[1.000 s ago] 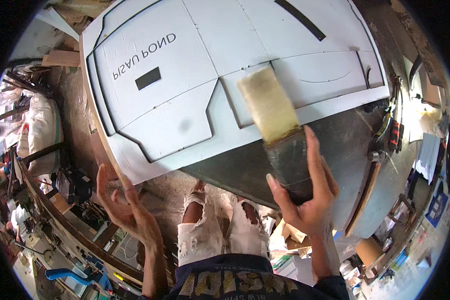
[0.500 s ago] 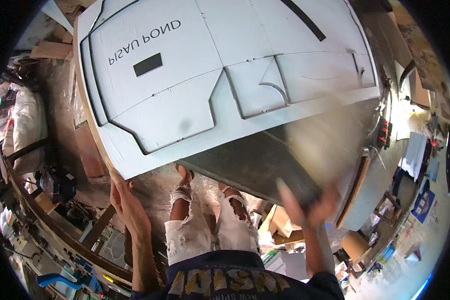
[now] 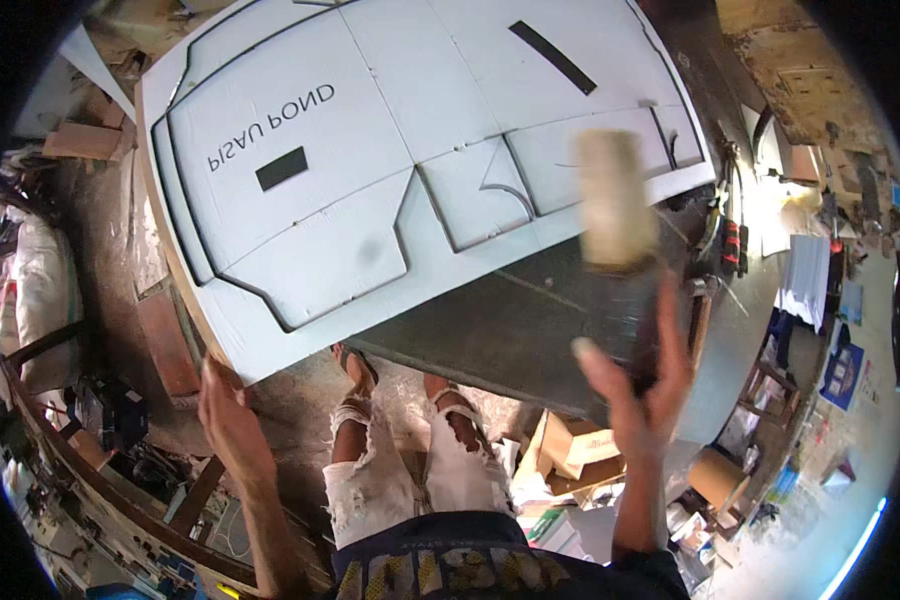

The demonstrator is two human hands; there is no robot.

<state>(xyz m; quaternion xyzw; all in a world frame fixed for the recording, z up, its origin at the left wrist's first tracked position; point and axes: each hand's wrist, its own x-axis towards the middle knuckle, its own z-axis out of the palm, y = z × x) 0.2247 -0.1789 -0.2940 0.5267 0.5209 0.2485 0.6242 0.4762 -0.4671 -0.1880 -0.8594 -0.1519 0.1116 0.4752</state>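
A large white board (image 3: 340, 250) with a wooden edge lies tilted across a dark tabletop (image 3: 470, 330). Dark strips and thin cut lines run over its face, along with a small black rectangle. At the board's near left corner my left hand (image 3: 235, 425) is closed on the edge. My right hand (image 3: 645, 395) grips, between thumb and fingers, a blurred block-shaped tool (image 3: 618, 205) with a pale upper part and a dark lower part. It stands up over the board's near right edge; motion hides its exact kind.
Red-and-black handled tools (image 3: 733, 245) lie on the table to the right. An open cardboard box (image 3: 570, 450) sits below the table's near edge. White sacks (image 3: 45, 290) and a cluttered shelf (image 3: 80, 450) line the left.
The board has shifted left and slightly toward me, with my left hand at its corner. The pale tool in my right hand has swung from a tilt to nearly upright.
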